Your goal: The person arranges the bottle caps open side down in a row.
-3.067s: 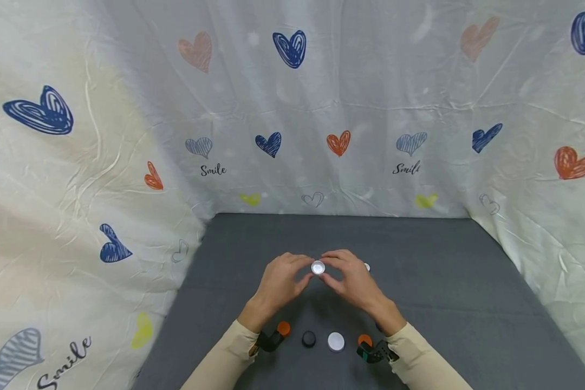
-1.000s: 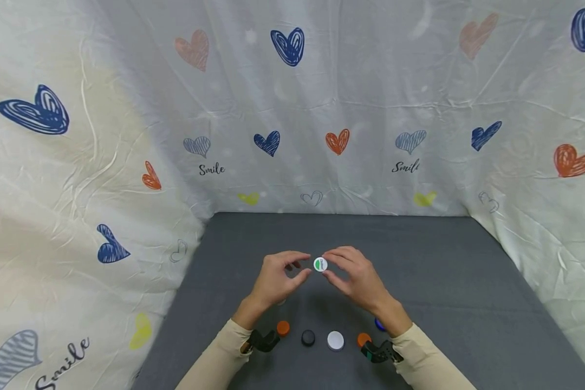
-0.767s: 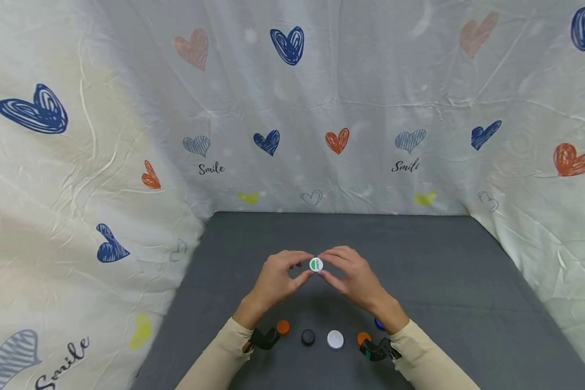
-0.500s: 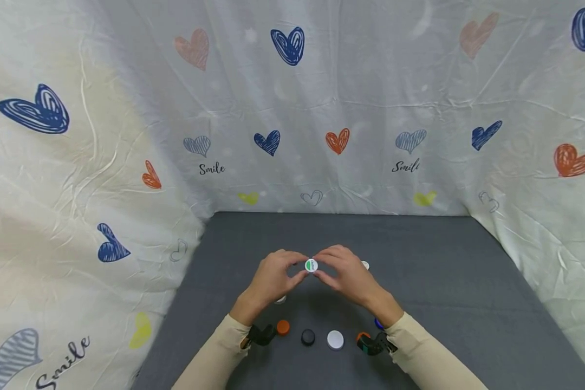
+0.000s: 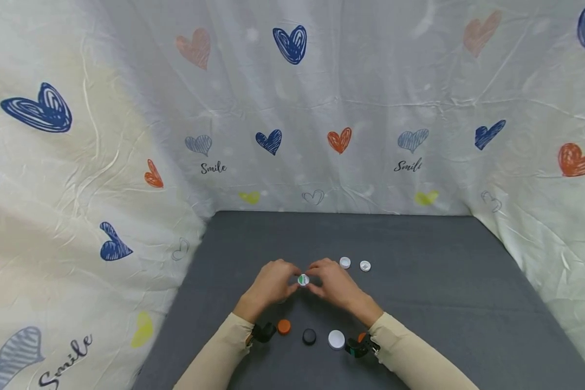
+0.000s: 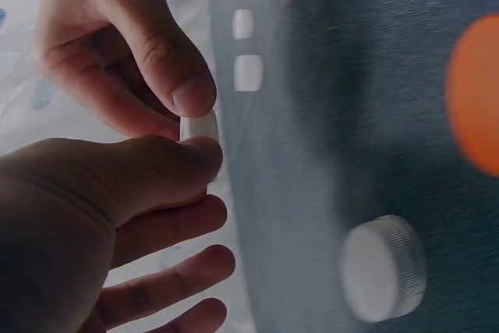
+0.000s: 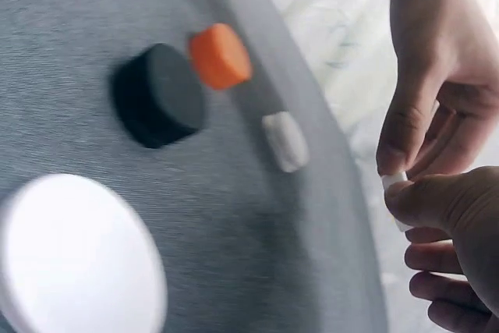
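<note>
A small white bottle cap [image 5: 303,280] with a green mark on its top is held above the grey table, between both hands. My left hand [image 5: 270,284] pinches one side of it; in the left wrist view its other fingers are spread away from the cap [image 6: 198,127]. From the opposite side my right hand [image 5: 336,286] pinches it between thumb and fingers. The right wrist view shows only part of the cap [image 7: 394,180], as the right thumb covers the rest. Below the left hand, a white ridged cap [image 6: 373,271] lies on the table.
Two small white caps, one [image 5: 345,262] beside the other [image 5: 365,266], lie beyond my right hand. Nearer me are an orange cap [image 5: 284,327], a black cap [image 5: 309,337], a larger white cap [image 5: 336,339] and a second orange cap [image 5: 362,337], partly hidden by the wrist camera.
Three seconds ago the cap showed its hollow side; now its green-marked top shows. The left hand, apart one second ago, grips it again. Both hands have lowered toward me and left, uncovering two white caps.
</note>
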A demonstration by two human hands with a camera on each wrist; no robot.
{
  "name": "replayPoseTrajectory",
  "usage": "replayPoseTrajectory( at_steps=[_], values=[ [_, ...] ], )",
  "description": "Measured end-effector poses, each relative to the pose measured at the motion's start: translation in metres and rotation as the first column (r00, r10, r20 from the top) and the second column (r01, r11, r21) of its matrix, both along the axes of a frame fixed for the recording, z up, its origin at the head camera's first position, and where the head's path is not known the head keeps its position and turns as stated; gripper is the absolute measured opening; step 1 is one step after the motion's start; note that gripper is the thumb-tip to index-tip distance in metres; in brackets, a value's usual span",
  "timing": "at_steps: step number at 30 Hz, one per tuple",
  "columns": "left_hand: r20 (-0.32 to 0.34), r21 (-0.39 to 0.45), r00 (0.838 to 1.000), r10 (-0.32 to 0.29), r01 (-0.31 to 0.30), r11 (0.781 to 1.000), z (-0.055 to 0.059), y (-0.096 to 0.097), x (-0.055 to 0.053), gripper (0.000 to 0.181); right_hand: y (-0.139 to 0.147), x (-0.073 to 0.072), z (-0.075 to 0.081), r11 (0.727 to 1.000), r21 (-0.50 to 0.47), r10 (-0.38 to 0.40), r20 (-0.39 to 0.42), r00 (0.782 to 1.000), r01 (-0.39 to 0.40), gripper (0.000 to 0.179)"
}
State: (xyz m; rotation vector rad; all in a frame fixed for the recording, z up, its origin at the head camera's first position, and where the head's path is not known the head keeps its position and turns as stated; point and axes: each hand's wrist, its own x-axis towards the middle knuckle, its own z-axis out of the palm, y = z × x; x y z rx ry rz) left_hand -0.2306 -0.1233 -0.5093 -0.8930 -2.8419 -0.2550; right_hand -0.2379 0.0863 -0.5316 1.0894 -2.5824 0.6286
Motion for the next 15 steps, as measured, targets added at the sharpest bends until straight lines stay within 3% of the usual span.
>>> replayPoseTrajectory(
  at_steps=[5,15],
  values=[
    [0.056,-0.061,0.998,0.0,0.003,0.998,-0.016,0.003,0.0,0.019,-0.002,0.003,-0.015,1.0,0.025,0.005,0.031,1.0,-0.006,0.021],
    [0.022,-0.157,0.999,-0.023,0.026,0.987,-0.035,0.009,0.003,0.008,-0.006,0.008,-0.035,0.998,0.063,0.004,0.072,0.997,-0.009,0.017]
  ],
)
